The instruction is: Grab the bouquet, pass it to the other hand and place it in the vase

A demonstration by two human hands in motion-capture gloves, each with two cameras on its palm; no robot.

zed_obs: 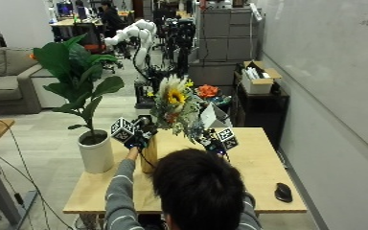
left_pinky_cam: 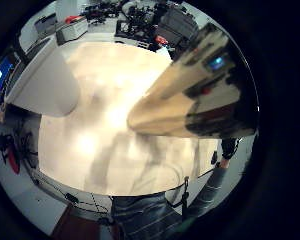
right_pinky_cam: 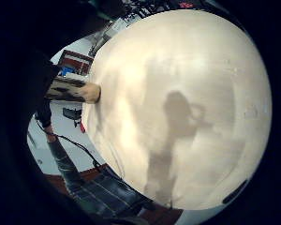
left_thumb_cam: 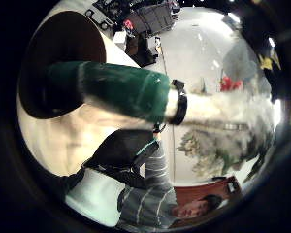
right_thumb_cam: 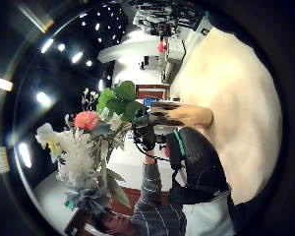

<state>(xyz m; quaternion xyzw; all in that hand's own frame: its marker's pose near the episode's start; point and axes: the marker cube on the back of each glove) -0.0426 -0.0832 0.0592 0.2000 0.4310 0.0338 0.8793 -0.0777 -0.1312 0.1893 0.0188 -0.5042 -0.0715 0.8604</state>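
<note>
Bouquet (zed_obs: 175, 108) gripped in left hand (zed_obs: 141, 135) fingers; right hand (zed_obs: 211, 142) fingers unclear; no writing legible

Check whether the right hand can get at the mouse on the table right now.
Probably yes. The right hand is above the table, and the mouse lies on that same side near the front edge, with only bare tabletop between them.

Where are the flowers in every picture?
Outside view: the bouquet stands in the middle, just above the person's head.
Left thumb side palm view: the bouquet has its green stem across the middle, very close.
Right thumb side palm view: the bouquet is beside the vase.
Left little finger side palm view: not in it.
Right little finger side palm view: not in it.
Shared landmark: the pale table, in all five.
</note>
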